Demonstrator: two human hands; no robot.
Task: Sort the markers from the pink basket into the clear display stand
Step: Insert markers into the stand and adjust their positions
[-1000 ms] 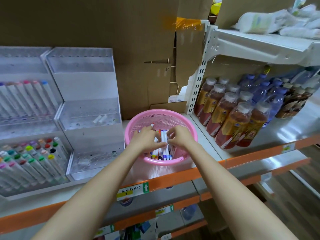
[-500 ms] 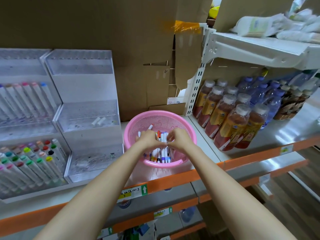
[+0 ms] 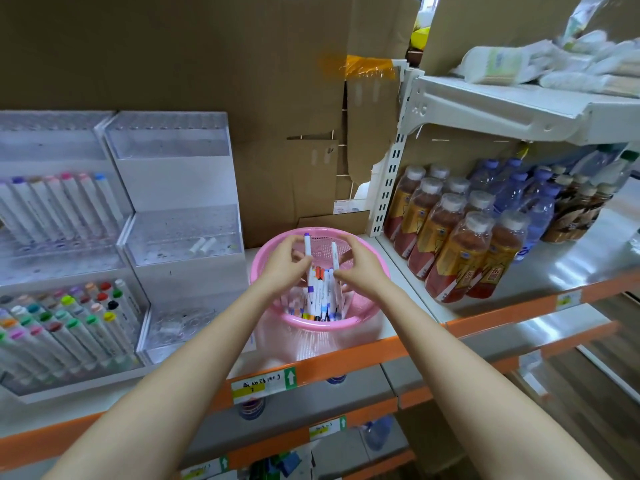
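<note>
2 pinched over pink basket (image 3: 322, 326): purple-capped marker (image 3: 307, 249) in left hand (image 3: 282, 268), white marker (image 3: 334, 256) in right hand (image 3: 360, 271); could slip from fingertip grips.

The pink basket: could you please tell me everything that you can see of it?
The pink basket is round, of pink plastic with a perforated mesh wall and a smooth rim. It stands upright on the white shelf, between the clear display stand and the bottles. White-barrelled markers with coloured caps lie in it. The left hand and right hand reach into it, each holding a marker; whether they touch it is unclear.
</note>
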